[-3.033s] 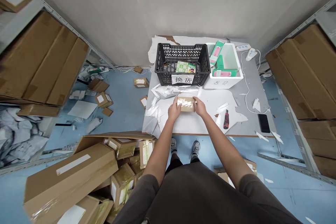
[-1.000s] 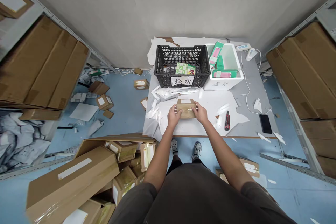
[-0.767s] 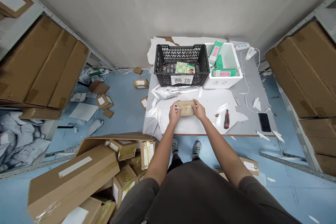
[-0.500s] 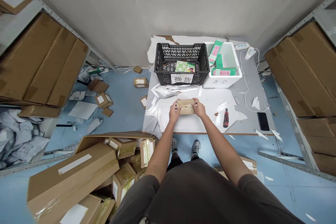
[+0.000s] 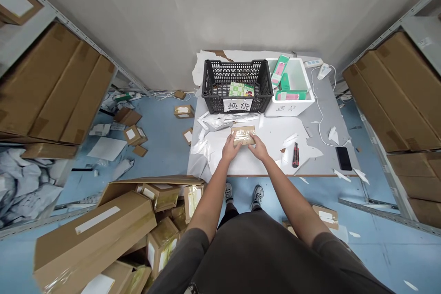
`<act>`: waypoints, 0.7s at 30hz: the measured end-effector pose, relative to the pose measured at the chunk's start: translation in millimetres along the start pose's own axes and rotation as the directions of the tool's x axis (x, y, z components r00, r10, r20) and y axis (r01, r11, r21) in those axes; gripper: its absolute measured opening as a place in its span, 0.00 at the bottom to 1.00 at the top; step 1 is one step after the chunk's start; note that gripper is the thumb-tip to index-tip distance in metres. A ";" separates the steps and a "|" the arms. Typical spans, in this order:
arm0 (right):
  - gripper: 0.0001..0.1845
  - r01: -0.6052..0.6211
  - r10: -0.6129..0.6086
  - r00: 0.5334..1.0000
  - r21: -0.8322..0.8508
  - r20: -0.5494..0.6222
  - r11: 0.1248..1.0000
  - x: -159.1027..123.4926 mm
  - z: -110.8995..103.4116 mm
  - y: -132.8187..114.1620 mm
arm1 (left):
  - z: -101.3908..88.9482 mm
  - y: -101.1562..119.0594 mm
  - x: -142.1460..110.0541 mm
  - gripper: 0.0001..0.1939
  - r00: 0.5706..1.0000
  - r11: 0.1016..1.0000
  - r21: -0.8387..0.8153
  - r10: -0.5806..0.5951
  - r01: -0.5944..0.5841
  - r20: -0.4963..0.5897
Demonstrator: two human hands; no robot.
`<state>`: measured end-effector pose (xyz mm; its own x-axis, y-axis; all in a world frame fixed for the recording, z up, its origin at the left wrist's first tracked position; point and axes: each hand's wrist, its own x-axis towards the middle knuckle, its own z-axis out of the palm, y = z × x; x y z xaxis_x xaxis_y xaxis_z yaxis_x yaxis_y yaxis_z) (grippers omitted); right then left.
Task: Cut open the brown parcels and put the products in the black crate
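A small cardboard box [image 5: 243,134], with shiny clear tape across it, is between my two hands over the middle of the table. My left hand [image 5: 231,148] grips its left end, thumb on the near side. My right hand [image 5: 258,147] grips the lower right corner. Beyond the box stands a black plastic crate [image 5: 237,104] with a white paper label, holding a green-and-white packet [image 5: 241,89]. Beside it is a white foam box [image 5: 287,109] with several green-and-pink boxes [image 5: 291,95]. A red-and-black utility knife [image 5: 295,155] lies to the right of my right hand.
A black phone [image 5: 343,158] lies near the table's right edge, close to a white cable [image 5: 321,112]. Torn paper scraps [image 5: 203,147] litter the table [image 5: 330,101]. At lower left a large carton [image 5: 96,234] holds several taped boxes. Shelves with cartons flank both sides.
The cardboard box has tilted so that more of its taped face shows. My right hand has shifted from its right end down to the near right corner.
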<state>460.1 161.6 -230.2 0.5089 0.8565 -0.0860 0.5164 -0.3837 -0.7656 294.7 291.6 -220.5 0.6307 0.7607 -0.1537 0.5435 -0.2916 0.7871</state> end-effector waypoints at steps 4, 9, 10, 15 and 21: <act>0.38 -0.017 0.016 1.000 0.060 0.014 0.998 10.4 4.8 2.9 | 0.8 -2.7 14.3 0.38 1.000 0.999 -0.026 -0.026 0.026 0.004; 0.38 -0.046 0.043 0.998 0.077 0.044 0.996 19.8 -3.1 -1.9 | 0.7 -0.5 22.4 0.39 0.998 0.993 -0.095 -0.070 0.070 0.004; 0.38 -0.050 0.046 0.998 0.087 0.047 0.995 18.1 -4.7 -3.5 | 1.0 -1.4 20.0 0.41 0.997 0.990 -0.119 -0.073 0.071 -0.009; 0.47 0.026 -0.027 1.000 0.124 0.008 0.992 -2.5 -3.9 -15.9 | 5.3 -16.8 -8.0 0.67 0.984 0.931 -0.344 -0.157 0.119 -0.085; 0.43 0.292 -0.292 0.955 0.015 0.040 0.956 -22.4 7.5 -26.8 | 27.8 -46.5 -44.8 0.64 0.936 0.879 -0.409 -0.325 0.245 -0.139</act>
<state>429.7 155.3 -212.5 0.3075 0.9444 0.1160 0.6321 -0.1117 -0.7668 256.5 255.0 -266.9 0.3365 0.8869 -0.3165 0.4058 0.1667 0.8986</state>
